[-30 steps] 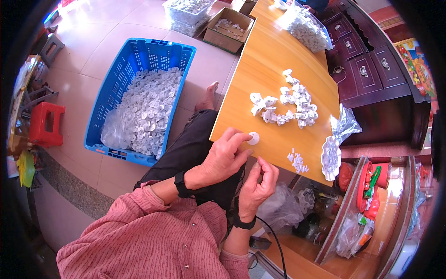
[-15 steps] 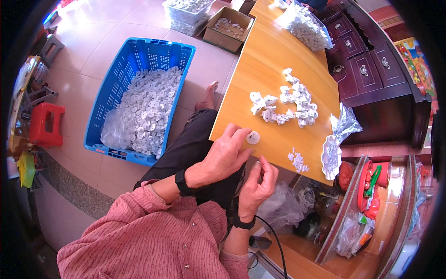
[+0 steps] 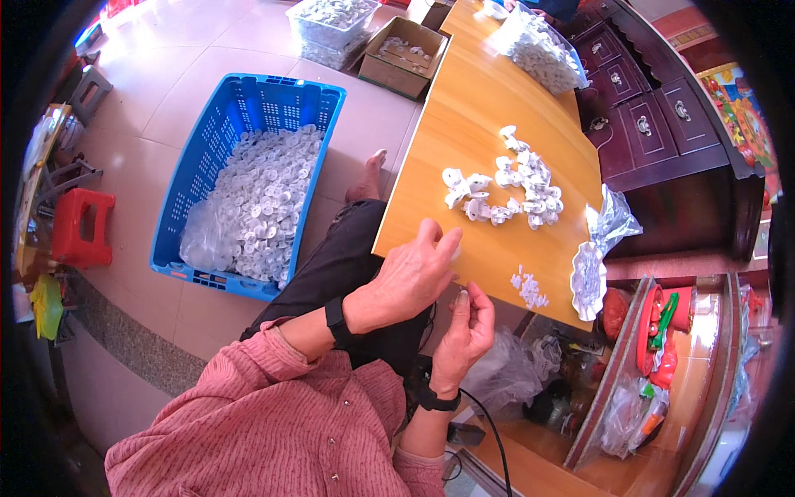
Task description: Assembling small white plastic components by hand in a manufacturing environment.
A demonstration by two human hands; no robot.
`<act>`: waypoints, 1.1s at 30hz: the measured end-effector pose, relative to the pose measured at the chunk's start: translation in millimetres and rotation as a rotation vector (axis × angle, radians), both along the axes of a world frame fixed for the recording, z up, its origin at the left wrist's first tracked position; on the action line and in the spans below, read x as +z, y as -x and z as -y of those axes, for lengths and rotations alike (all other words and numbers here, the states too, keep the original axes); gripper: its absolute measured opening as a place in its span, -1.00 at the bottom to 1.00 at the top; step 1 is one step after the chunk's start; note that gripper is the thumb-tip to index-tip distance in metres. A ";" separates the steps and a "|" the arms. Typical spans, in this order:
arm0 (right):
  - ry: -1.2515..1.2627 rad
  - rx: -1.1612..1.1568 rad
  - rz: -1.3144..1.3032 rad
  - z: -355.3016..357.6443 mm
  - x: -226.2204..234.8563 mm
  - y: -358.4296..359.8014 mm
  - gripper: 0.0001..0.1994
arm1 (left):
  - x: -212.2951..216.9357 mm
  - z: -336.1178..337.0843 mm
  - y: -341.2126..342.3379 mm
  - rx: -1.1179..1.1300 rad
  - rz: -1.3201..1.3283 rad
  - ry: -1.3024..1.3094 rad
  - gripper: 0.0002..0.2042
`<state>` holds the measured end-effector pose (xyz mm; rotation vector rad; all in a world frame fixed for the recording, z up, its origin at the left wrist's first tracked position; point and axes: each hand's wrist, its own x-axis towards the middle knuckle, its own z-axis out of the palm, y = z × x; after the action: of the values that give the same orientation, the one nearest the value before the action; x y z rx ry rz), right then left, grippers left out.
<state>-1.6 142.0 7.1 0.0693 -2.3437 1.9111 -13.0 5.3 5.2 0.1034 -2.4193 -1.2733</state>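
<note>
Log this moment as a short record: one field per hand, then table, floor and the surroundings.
left hand: left hand rests on the near edge of the wooden table, covering a small white part
right hand: right hand is raised just below the table edge, fingertips pinched; what they hold is too small to tell
table: pile of white plastic parts, small white bits, clear bag
floor: blue crate full of white parts, cardboard box, red stool

Blue crate [image 3: 248, 108] of white caps is sitting on the floor to my left, red stool [image 3: 80, 228] standing beyond it. Cardboard box [image 3: 407, 56] is lying past the crate, dark drawer cabinet [image 3: 662, 132] standing on my right.
</note>
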 end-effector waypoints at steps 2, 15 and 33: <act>0.005 0.005 -0.001 -2.0 -0.2 -0.3 -0.77 | 1.6 -0.3 4.1 -0.021 0.029 0.056 -0.41; 0.152 -0.006 0.041 -3.4 8.5 -2.4 -0.86 | -9.0 6.5 0.8 -0.175 -0.059 -0.371 -0.60; 0.246 0.082 -0.122 7.3 29.1 -12.1 -0.92 | -19.7 9.2 -23.9 -0.693 0.082 -1.601 -0.62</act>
<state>10.4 134.7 36.2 0.2562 -2.0431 2.1510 10.9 -3.9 -14.6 -0.2681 -0.8348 -3.1547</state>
